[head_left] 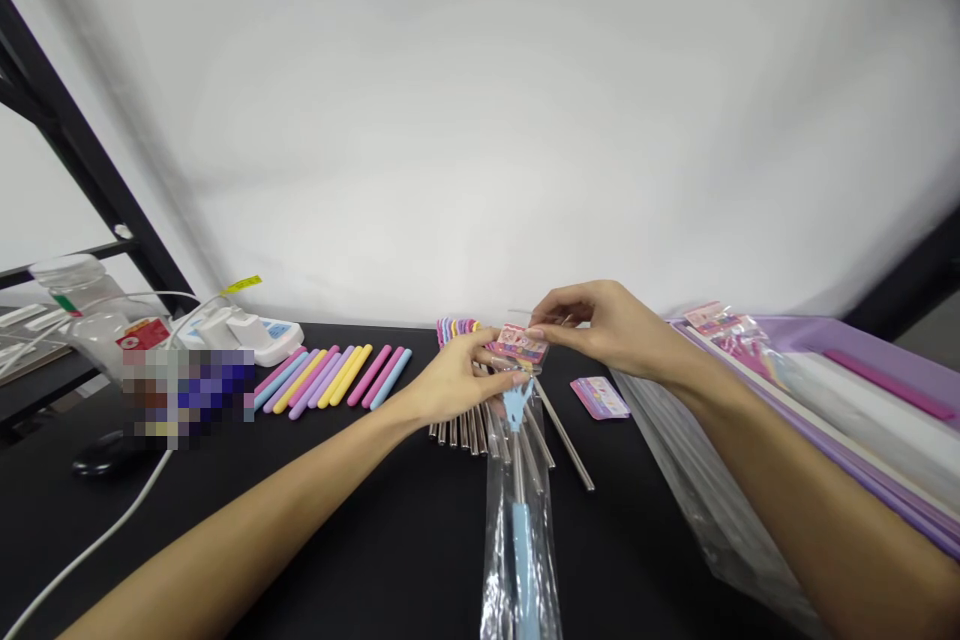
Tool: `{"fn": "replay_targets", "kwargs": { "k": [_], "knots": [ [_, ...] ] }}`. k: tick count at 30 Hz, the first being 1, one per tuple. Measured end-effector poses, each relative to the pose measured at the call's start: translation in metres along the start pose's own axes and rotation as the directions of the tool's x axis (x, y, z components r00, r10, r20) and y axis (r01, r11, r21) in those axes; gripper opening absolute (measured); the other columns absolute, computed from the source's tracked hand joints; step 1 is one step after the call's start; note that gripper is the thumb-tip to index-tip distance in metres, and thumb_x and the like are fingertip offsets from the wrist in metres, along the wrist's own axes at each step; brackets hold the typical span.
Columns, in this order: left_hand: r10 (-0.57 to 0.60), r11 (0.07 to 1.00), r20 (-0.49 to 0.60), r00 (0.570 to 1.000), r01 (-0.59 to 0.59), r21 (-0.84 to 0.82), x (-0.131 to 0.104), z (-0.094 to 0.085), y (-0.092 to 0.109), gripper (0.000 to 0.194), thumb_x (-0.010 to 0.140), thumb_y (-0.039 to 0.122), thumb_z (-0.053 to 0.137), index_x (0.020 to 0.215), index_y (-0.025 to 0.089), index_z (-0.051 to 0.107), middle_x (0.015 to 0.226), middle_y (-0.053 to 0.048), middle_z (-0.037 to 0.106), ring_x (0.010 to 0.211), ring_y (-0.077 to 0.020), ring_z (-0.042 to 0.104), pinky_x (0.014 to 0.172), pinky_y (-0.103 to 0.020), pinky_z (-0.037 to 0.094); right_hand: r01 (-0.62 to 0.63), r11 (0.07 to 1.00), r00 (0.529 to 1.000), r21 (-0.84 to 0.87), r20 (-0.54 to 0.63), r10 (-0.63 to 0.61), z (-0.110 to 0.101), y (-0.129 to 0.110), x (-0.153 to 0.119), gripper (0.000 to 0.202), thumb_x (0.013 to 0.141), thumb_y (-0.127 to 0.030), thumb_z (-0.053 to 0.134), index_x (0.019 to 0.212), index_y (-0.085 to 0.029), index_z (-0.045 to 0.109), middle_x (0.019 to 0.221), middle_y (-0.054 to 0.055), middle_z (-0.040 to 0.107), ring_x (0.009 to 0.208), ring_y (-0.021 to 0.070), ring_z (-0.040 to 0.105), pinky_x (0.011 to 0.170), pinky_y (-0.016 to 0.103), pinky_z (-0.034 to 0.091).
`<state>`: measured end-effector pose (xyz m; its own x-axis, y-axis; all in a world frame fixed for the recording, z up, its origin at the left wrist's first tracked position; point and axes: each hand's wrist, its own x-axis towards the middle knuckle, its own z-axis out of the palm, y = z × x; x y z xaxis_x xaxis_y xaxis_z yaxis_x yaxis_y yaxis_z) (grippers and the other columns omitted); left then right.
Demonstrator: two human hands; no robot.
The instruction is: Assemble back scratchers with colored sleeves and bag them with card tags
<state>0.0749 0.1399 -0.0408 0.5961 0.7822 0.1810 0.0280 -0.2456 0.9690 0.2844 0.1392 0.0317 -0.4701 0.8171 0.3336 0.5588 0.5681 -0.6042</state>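
Note:
A clear plastic bag (pixel 496 560) lies lengthwise toward me, with a light blue stick (pixel 523 550) and a light blue shaped head (pixel 515 402) inside. My left hand (pixel 457 378) pinches the bag near its top end, thumb beside the blue head. A pink printed card (pixel 517 344) is at the bag's mouth, between both hands. My right hand (pixel 592 325) has its thumb and fingers closed on the card's right edge. Under and beside the bag, several metal rods (pixel 566 440) lie fanned out, with colourful pieces (pixel 456 328) at the back.
Several coloured sticks (pixel 330 380) lie in a row on the left. A stack of cards (pixel 600 398) sits right of the rods. Further right are clear bags (pixel 675 450) and a purple bin (pixel 862 340). A power strip (pixel 281 340), cable and jar (pixel 97 320) stand left.

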Motion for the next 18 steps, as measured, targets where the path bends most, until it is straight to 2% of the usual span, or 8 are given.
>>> {"fn": "replay_targets", "kwargs": {
  "k": [4,10,15,18],
  "knots": [
    [-0.012,1.0,0.003,1.0,0.012,0.001,0.0,0.001,0.001,0.044,0.083,0.037,0.071,0.118,0.015,0.059,0.104,-0.012,0.071,0.058,-0.0122,0.064,0.057,-0.031,0.057,0.006,0.999,1.0,0.043,-0.012,-0.006,0.004,-0.001,0.001,0.023,0.082,-0.041,0.064,0.079,-0.019,0.069,0.079,0.004,0.071,0.074,0.0176,0.063,0.069,0.031,0.049],
    [-0.027,0.999,0.006,1.0,0.028,-0.035,-0.001,0.001,0.006,0.05,0.079,0.037,0.075,0.119,0.013,0.058,0.098,-0.011,0.072,0.057,-0.0116,0.064,0.056,-0.028,0.056,-0.047,0.985,0.999,0.163,0.027,0.044,0.01,0.001,0.002,0.022,0.079,-0.04,0.068,0.079,-0.017,0.066,0.078,0.005,0.07,0.074,0.0185,0.065,0.071,0.033,0.052],
    [-0.019,1.0,0.01,1.0,0.019,-0.013,-0.002,0.001,0.006,0.048,0.081,0.038,0.073,0.121,0.016,0.056,0.105,-0.012,0.072,0.053,-0.0104,0.064,0.054,-0.025,0.053,0.011,0.987,1.0,0.16,-0.018,-0.008,0.01,0.003,0.001,0.019,0.079,-0.037,0.067,0.082,-0.019,0.064,0.08,0.003,0.067,0.074,0.0169,0.062,0.068,0.031,0.05],
    [-0.004,1.0,-0.003,1.0,0.004,-0.015,-0.002,0.001,0.008,0.047,0.082,0.037,0.072,0.121,0.016,0.057,0.107,-0.013,0.072,0.055,-0.0109,0.064,0.056,-0.027,0.055,0.01,0.982,0.998,0.187,0.052,-0.02,0.006,0.0,-0.001,0.02,0.081,-0.04,0.066,0.087,-0.02,0.067,0.087,0.004,0.069,0.082,0.0186,0.064,0.074,0.033,0.051]
  ]
}}
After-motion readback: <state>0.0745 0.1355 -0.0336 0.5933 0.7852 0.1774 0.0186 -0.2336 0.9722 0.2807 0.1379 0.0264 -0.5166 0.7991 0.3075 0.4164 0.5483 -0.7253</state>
